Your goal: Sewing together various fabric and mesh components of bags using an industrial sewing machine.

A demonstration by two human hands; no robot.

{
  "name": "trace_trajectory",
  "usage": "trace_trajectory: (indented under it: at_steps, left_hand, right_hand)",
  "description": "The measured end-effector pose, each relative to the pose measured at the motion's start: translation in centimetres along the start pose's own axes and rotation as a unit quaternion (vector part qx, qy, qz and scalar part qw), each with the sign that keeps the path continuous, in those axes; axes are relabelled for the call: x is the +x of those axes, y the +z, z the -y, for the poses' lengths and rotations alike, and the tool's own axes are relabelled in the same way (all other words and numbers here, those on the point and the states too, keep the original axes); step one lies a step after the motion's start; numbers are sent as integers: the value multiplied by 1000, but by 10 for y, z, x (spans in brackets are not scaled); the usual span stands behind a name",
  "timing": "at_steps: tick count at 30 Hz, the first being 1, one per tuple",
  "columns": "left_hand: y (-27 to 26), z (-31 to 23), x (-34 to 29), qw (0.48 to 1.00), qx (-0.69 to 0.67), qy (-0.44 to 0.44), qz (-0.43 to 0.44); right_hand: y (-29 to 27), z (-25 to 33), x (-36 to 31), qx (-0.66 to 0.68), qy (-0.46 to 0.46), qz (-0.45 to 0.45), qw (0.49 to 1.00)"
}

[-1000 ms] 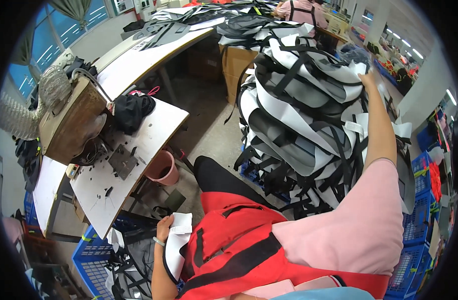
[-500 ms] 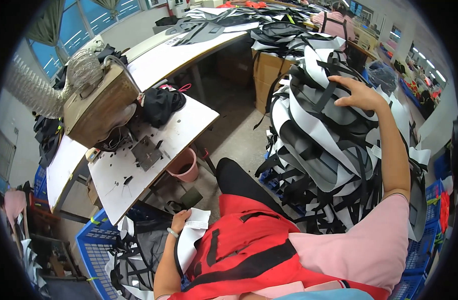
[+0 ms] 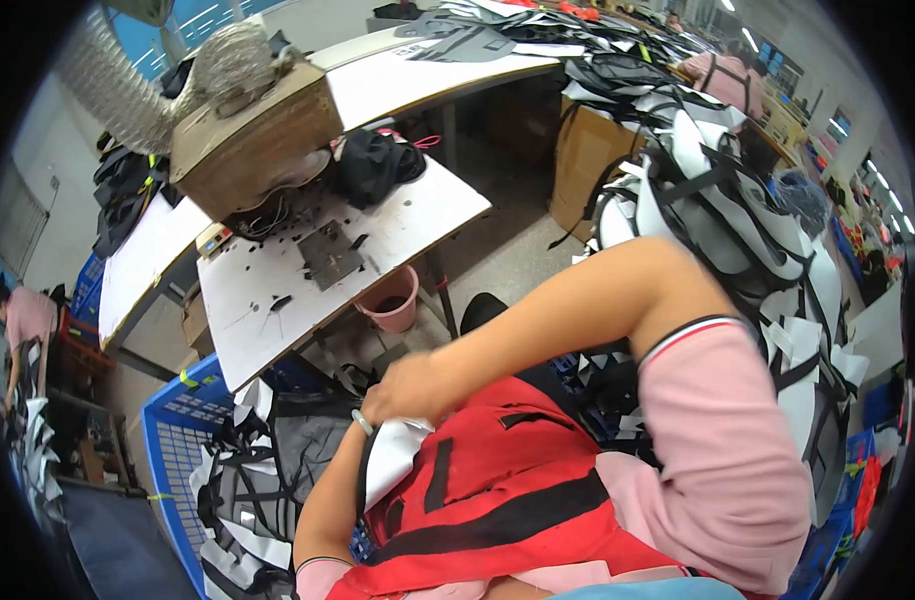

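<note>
A white fabric piece with a black edge (image 3: 392,458) hangs in front of my red apron (image 3: 487,440), held at its top by my left hand (image 3: 365,410). A pale bracelet circles that wrist; most of the fingers are hidden. Across my body reaches my right arm, and my right hand (image 3: 409,386) lies over the left one at the top of the piece. Motion blurs its fingers, so its grip cannot be made out. Beside my left forearm, a blue basket (image 3: 172,450) contains grey, black and white fabric pieces (image 3: 267,490).
Ahead on the left, a white worktable (image 3: 247,335) carries a boxy machine (image 3: 262,140) with a flexible duct. Beneath it is a pink bucket (image 3: 392,305). A tall heap of strapped grey and white pieces (image 3: 727,215) stands right, beside a cardboard box (image 3: 587,165). Other people work farther off.
My right hand has left the heap on the right and come across to my left hand. The view has shifted, and a person now shows at the far left.
</note>
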State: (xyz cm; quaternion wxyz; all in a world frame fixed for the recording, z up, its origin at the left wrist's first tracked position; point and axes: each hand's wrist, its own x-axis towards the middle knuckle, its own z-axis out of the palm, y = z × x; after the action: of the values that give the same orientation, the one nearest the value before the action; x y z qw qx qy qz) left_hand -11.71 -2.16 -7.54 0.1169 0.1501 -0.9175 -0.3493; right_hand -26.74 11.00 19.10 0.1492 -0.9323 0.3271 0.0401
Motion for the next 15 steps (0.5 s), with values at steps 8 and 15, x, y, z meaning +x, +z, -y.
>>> trace_trajectory:
  at_steps: [8,15]
  left_hand:
    - [-90,-40,-45,824,-507,-240,-82]
    - [-165,13,-175,806,-241,-376,-388]
  right_hand:
    - [71,52,105,173,-92,-26,980]
    - [66,-41,10,78,94,-38,992]
